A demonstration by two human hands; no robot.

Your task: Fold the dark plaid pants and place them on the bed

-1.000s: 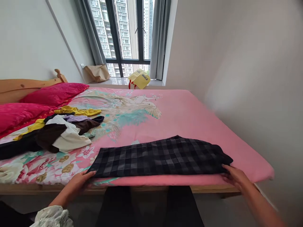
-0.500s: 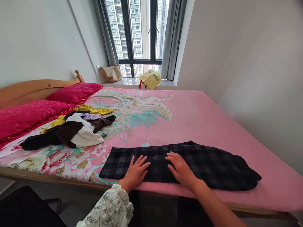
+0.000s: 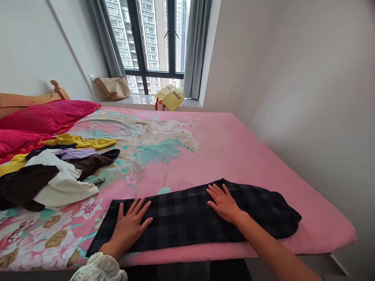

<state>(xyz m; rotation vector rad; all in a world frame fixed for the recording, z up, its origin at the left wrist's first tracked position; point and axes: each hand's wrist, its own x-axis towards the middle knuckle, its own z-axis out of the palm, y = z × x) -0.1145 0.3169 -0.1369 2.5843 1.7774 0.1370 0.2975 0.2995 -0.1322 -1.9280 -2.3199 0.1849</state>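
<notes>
The folded garment [image 3: 199, 218] lies on the bed [image 3: 234, 148] along its near edge. Left of the garment and farther back sits a pile of clothes [image 3: 55, 171], with pillows [image 3: 43, 117] behind it. Two bags [image 3: 170, 96] stand on the windowsill beyond the garment.

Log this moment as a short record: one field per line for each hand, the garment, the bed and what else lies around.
left hand: left hand flat, fingers spread, pressing on the garment's left end
right hand: right hand flat, palm down, on the garment's middle
garment: dark grey-and-black checked cloth garment, laid lengthwise along the bed's near edge
bed: pink floral bedsheet with a white bird print
pile: heap of loose clothes, yellow, white, brown and lilac, left of the garment, apart from it
pillows: magenta pillows by the wooden headboard
sill: brown paper bag and yellow bag
</notes>
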